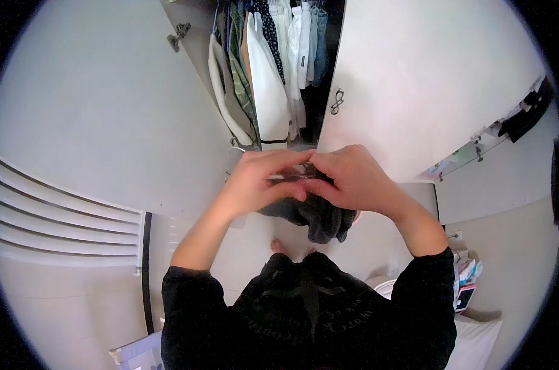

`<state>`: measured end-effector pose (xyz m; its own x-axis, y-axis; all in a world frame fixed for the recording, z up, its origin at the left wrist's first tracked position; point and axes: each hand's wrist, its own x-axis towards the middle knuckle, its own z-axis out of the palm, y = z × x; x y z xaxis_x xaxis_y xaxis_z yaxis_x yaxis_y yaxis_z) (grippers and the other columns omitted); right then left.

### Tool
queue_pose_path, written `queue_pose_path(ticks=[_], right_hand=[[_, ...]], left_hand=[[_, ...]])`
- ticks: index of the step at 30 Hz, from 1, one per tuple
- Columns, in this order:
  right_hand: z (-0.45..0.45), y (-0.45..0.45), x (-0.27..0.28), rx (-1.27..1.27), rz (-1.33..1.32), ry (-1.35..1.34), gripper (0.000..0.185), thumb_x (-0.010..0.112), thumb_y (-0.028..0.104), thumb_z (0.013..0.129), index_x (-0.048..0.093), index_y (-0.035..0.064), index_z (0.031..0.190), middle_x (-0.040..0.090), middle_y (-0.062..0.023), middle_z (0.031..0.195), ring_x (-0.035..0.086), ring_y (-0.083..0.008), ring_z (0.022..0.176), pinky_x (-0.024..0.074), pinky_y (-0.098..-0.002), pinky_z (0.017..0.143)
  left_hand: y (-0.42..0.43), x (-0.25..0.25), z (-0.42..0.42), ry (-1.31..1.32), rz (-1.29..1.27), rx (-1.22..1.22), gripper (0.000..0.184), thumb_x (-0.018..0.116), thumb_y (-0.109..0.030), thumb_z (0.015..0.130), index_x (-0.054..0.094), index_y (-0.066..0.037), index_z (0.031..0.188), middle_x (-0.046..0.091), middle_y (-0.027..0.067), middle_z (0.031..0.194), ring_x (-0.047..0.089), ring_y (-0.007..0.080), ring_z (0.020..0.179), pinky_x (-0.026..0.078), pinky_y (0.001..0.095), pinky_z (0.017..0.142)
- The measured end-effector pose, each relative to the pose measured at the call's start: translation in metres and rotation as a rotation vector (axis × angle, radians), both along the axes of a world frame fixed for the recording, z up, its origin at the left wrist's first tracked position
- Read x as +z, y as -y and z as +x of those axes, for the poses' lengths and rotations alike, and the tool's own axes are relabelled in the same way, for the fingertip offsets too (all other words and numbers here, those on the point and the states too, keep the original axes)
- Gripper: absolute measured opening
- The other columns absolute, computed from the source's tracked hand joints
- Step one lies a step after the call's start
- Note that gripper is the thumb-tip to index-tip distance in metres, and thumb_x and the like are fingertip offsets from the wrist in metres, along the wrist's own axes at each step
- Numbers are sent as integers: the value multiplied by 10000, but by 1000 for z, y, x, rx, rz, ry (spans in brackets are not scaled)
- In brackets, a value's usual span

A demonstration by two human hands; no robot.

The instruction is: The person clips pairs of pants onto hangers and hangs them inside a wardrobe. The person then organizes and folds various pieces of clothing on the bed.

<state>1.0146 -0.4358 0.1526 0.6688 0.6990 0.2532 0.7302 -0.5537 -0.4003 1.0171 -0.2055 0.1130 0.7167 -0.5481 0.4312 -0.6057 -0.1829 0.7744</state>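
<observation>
Both of my hands meet in front of the open wardrobe, fingertips close together. A small shiny, partly see-through piece that looks like a hanger clip (302, 171) shows between them. My left hand (255, 179) is closed around its left side, with a curved hanger hook (236, 150) sticking out beyond the knuckles. On the other side, my right hand (353, 176) pinches the clip end and the top of a dark grey garment (319, 221). The garment hangs bunched below my hands; its upper edge is mostly hidden by the fingers.
Hanging clothes (270, 80) fill the wardrobe opening ahead. A white door stands on the left (119, 92), another white door (415, 74) on the right. White radiator bars (63, 216) run along the left wall. Several items (467, 280) are piled at the lower right.
</observation>
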Motion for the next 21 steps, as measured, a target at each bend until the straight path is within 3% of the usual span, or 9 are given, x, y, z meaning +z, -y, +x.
queue_pose_path(ticks=[3, 6, 9, 12, 15, 19, 21], right_hand=[[-2, -2, 9, 18, 1, -8, 391, 648, 433, 928, 627, 49, 857, 631, -161, 662, 638, -383, 634, 476, -483, 573], [-4, -6, 15, 42, 8, -20, 415, 647, 447, 929, 627, 38, 866, 621, -168, 650, 632, -385, 620, 471, -474, 567], [-1, -12, 19, 79, 80, -63, 446, 656, 467, 920, 626, 25, 875, 606, -174, 633, 627, -386, 613, 467, -468, 567], [-1, -17, 30, 125, 130, -129, 444, 687, 467, 897, 619, 28, 894, 595, -170, 621, 626, -386, 612, 467, -465, 571], [-2, -23, 39, 176, 149, -175, 379, 728, 399, 868, 597, 55, 962, 600, -156, 633, 627, -384, 614, 469, -461, 572], [-3, -29, 44, 198, 71, -120, 340, 752, 258, 817, 554, 93, 1038, 618, -130, 678, 637, -373, 632, 474, -461, 576], [0, -30, 49, 249, 25, -117, 334, 752, 217, 802, 549, 101, 1041, 629, -120, 709, 644, -366, 657, 481, -458, 588]], left_hand=[[-5, 8, -4, 146, 85, 28, 645, 868, -226, 723, 645, -69, 1308, 725, 129, 928, 739, 218, 831, 589, 327, 724], [-9, 16, -13, 151, 126, 88, 646, 885, -201, 671, 675, -57, 1264, 736, 105, 955, 723, 213, 787, 578, 322, 690], [-9, 27, -22, 333, 211, 192, 458, 798, -123, 794, 690, -54, 1233, 738, 96, 896, 728, 206, 754, 573, 319, 670], [-16, 24, -18, 403, 134, 245, 350, 662, -56, 902, 671, -41, 1252, 742, 90, 867, 725, 173, 720, 565, 297, 670], [-22, 31, -26, 55, -74, 284, 335, 591, -53, 963, 637, -29, 1294, 746, 74, 860, 721, 153, 706, 558, 286, 674], [-35, 19, -24, 4, -244, 193, 313, 515, -138, 1042, 536, -10, 1327, 640, 6, 725, 614, 94, 565, 482, 230, 553], [-39, 25, -32, -128, -281, 204, 266, 533, -68, 1010, 538, -25, 1273, 704, 58, 828, 708, 151, 745, 517, 246, 650]])
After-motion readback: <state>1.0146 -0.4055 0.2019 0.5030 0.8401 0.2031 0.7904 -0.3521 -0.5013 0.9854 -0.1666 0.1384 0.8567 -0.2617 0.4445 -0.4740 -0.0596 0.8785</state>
